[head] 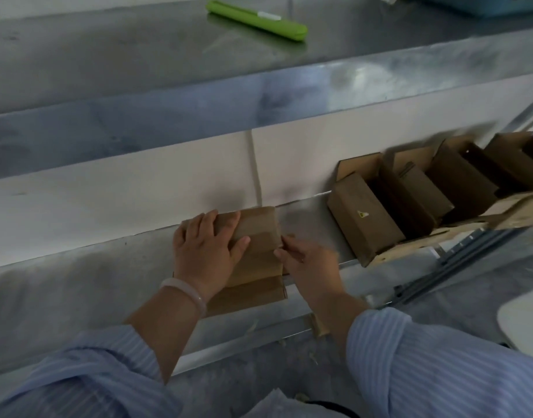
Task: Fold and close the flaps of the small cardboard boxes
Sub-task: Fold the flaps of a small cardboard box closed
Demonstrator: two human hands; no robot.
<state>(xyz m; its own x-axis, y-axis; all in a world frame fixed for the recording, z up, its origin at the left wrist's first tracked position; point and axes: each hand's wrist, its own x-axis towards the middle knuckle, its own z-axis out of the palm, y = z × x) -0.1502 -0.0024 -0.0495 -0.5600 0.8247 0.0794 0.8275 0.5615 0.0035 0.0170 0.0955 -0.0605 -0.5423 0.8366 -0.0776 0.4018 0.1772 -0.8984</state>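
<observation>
A small brown cardboard box point(260, 233) lies on the steel worktop point(78, 291) in front of me, against the white back wall. My left hand point(203, 251) rests flat on the box's left side, fingers wrapped over its top. My right hand point(307, 260) pinches the box's right edge with its fingertips. A flap point(253, 294) sticks out toward me below the hands. A row of several more small boxes point(425, 194) stands to the right, some with flaps up.
A wooden rack point(458, 230) holds the row of boxes at the right. A green case point(256, 19) lies on the upper steel shelf point(168, 95). A blue basket point(485, 4) sits at the top right. A white seat edge point(524, 321) shows at right.
</observation>
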